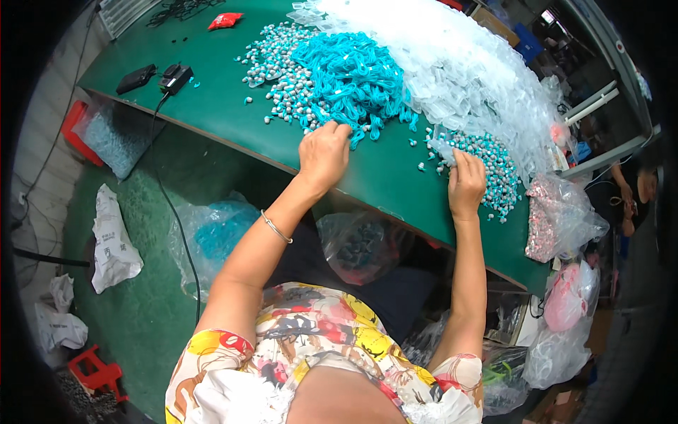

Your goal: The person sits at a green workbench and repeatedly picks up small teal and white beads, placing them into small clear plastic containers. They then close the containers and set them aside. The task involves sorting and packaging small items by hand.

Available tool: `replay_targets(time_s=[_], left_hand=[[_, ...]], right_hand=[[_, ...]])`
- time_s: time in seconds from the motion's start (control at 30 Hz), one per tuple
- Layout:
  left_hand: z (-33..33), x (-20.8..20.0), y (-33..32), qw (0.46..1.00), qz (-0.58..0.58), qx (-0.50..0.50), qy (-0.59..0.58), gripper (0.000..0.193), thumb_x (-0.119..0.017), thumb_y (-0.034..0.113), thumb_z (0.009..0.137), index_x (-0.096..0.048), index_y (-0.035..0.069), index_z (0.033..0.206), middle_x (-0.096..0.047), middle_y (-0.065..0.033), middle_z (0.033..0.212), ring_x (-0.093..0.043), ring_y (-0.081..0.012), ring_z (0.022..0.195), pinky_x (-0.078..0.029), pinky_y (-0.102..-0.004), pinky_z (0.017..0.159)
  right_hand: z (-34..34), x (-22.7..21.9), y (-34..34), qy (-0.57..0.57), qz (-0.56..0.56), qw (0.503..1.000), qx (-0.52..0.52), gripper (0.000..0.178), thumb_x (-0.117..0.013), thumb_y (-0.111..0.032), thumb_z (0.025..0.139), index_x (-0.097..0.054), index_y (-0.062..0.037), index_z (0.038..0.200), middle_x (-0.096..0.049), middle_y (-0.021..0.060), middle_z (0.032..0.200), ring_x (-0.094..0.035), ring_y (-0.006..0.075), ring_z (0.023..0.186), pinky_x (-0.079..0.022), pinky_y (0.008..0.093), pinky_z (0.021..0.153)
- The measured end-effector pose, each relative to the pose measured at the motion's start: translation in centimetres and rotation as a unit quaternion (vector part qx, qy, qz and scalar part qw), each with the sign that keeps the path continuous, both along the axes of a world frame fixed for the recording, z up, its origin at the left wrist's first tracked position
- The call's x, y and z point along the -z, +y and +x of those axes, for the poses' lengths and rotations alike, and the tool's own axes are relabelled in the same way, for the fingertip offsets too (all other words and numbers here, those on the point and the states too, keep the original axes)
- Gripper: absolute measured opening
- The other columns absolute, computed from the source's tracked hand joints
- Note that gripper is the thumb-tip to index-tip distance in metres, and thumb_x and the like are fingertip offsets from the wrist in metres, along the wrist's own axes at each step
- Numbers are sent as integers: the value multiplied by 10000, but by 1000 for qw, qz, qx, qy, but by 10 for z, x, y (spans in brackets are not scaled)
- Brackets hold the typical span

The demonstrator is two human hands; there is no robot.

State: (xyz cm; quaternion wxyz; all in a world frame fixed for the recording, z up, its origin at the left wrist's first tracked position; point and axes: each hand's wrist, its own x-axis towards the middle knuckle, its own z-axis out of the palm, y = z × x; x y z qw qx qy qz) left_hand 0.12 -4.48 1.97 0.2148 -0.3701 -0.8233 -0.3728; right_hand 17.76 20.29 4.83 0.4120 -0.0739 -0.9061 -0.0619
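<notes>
My left hand [323,154] is at the near edge of a heap of turquoise looped cords [353,74], fingers pinched together. What lies between those fingertips, if anything, is too small to make out. Beside it spreads a pile of small grey-and-turquoise round pieces [286,92]. My right hand [467,185] grips a small clear plastic bag [443,148] between thumb and fingers. The bag is over the left edge of a second pile of the small pieces [494,169]. Behind both piles lies a large mound of clear plastic bags [452,63].
On the green table [212,116] lie a red packet [225,20], a black case [136,78] and a black device [176,78] with a trailing cable. A bag of pink pieces [547,219] sits at the right edge. Filled bags [219,237] stand below; another person's hand [626,194] shows far right.
</notes>
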Motion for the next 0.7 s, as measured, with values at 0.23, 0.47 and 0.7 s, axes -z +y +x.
replay_targets(time_s=[0.23, 0.47, 0.7], left_hand=[[-12, 9, 9, 999, -17, -12, 38, 93, -632, 97, 822, -680, 138, 891, -619, -79, 812, -643, -311, 711, -491, -436, 627], [-20, 15, 15, 997, -17, -16, 73, 71, -626, 107, 815, -675, 127, 864, -614, -69, 775, -633, -299, 688, -482, -435, 615], [-17, 10, 0, 995, -76, -39, 46, 106, -732, 166, 786, -678, 129, 869, -598, -53, 842, -628, -268, 789, -425, -413, 662]], right_hand=[[-19, 1, 9, 88, -6, 996, -17, 368, -652, 88, 740, -694, -34, 1085, -674, 120, 1032, -620, 316, 976, -509, 411, 876], [-31, -22, -25, 37, -130, 986, -96, 247, -654, 3, 787, -715, -54, 1019, -685, 118, 966, -630, 294, 908, -503, 388, 814], [-45, -16, -58, -200, -354, 902, -142, 183, -666, -103, 809, -724, -48, 973, -665, 124, 828, -638, 288, 794, -505, 396, 719]])
